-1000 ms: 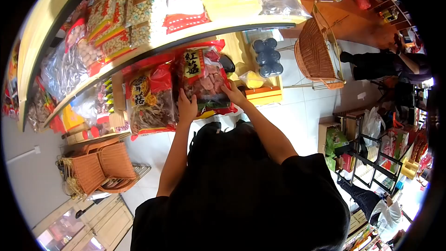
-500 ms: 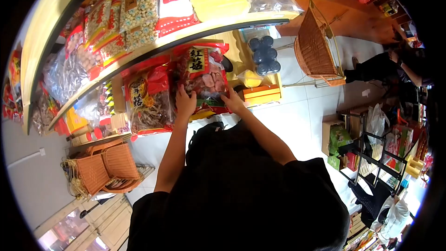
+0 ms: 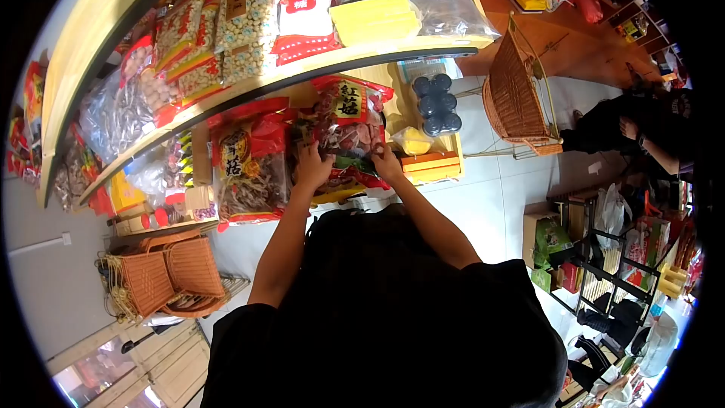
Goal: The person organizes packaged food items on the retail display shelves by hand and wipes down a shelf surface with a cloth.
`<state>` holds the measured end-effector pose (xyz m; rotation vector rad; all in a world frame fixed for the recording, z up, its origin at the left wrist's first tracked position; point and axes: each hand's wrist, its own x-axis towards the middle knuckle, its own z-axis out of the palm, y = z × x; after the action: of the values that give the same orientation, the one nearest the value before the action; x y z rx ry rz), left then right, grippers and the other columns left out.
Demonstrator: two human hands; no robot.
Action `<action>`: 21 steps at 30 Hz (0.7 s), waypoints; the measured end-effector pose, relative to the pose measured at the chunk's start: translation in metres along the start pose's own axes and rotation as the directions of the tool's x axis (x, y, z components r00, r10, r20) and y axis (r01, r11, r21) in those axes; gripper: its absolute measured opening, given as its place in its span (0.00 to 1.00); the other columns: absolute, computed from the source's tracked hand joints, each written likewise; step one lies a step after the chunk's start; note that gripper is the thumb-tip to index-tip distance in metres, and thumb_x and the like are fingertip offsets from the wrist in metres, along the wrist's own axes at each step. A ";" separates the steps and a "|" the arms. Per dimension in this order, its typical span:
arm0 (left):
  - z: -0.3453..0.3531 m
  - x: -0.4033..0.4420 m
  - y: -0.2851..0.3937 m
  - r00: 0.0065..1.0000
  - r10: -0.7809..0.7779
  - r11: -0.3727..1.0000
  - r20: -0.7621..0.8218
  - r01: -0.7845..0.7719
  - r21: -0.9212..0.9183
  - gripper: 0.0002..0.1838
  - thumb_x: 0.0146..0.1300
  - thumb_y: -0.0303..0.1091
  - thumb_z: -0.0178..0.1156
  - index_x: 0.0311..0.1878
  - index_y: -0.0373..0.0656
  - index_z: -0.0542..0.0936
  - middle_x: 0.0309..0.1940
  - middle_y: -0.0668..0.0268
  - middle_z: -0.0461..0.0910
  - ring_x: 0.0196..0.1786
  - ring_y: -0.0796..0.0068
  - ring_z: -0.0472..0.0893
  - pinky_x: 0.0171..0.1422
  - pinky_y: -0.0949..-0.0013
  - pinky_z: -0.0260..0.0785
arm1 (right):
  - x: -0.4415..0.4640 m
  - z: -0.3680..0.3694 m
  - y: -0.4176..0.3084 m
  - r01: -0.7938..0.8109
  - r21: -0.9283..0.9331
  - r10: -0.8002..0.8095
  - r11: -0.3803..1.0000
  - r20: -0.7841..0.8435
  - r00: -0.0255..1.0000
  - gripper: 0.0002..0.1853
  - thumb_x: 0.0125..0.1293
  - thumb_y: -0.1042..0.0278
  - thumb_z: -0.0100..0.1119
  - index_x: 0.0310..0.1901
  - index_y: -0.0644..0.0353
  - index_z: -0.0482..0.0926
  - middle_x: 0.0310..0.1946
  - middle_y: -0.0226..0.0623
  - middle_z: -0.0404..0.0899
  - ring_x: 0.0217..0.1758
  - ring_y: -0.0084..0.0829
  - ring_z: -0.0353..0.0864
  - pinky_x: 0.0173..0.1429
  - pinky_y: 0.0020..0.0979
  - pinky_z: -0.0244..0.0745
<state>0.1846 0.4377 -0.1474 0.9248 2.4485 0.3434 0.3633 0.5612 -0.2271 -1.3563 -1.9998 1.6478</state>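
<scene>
A red, partly clear bag (image 3: 350,122) with a yellow label lies on the lower shelf. My left hand (image 3: 313,168) grips its near left edge, and my right hand (image 3: 387,167) pinches the near right corner. Between the hands the bag's green lower part is creased. Just left of it sits another red bag (image 3: 251,174) of dried brown pieces. To the right are a pack of dark-lidded jars (image 3: 436,104) and a small yellow item in clear plastic (image 3: 412,140).
Above runs the upper shelf's dark edge (image 3: 302,68), loaded with bagged goods. A wicker basket (image 3: 516,94) stands at right, with more wicker baskets (image 3: 170,276) at lower left. A person (image 3: 642,132) is at far right, near a black rack (image 3: 615,268).
The bag has shifted slightly right and its lower part has become more creased. My fingers, earlier spread on its sides, have closed on its near edge. The view has shifted a little.
</scene>
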 end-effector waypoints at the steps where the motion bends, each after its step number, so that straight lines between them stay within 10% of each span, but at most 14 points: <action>1: -0.001 0.001 -0.001 1.000 0.004 1.000 0.009 -0.004 -0.017 0.37 0.59 0.50 0.56 0.68 0.43 0.59 0.65 0.51 0.62 0.67 0.50 0.63 0.68 0.52 0.56 | 0.003 0.002 0.003 0.003 0.000 -0.003 1.000 -0.002 1.000 0.30 0.59 0.56 0.54 0.62 0.58 0.63 0.51 0.62 0.73 0.55 0.58 0.72 0.59 0.45 0.66; 18: -0.014 0.042 -0.018 0.962 -0.180 0.862 0.207 0.256 -0.438 0.36 0.59 0.52 0.57 0.65 0.39 0.65 0.60 0.51 0.70 0.62 0.53 0.70 0.65 0.62 0.58 | 0.047 0.020 0.070 -0.063 0.208 0.055 0.976 0.044 0.998 0.31 0.64 0.50 0.49 0.62 0.63 0.59 0.56 0.63 0.69 0.61 0.60 0.67 0.64 0.46 0.61; 21: -0.003 0.049 -0.025 0.963 0.002 0.782 0.271 0.167 -0.601 0.33 0.59 0.52 0.57 0.61 0.38 0.70 0.57 0.53 0.73 0.60 0.56 0.72 0.63 0.64 0.60 | 0.052 0.027 0.075 -0.219 0.287 0.183 0.933 0.146 0.972 0.29 0.65 0.51 0.47 0.62 0.62 0.59 0.60 0.58 0.66 0.65 0.55 0.64 0.66 0.42 0.58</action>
<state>0.1374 0.4524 -0.1722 0.5221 1.9197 0.8775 0.3548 0.5788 -0.3203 -1.4149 -1.6187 2.0675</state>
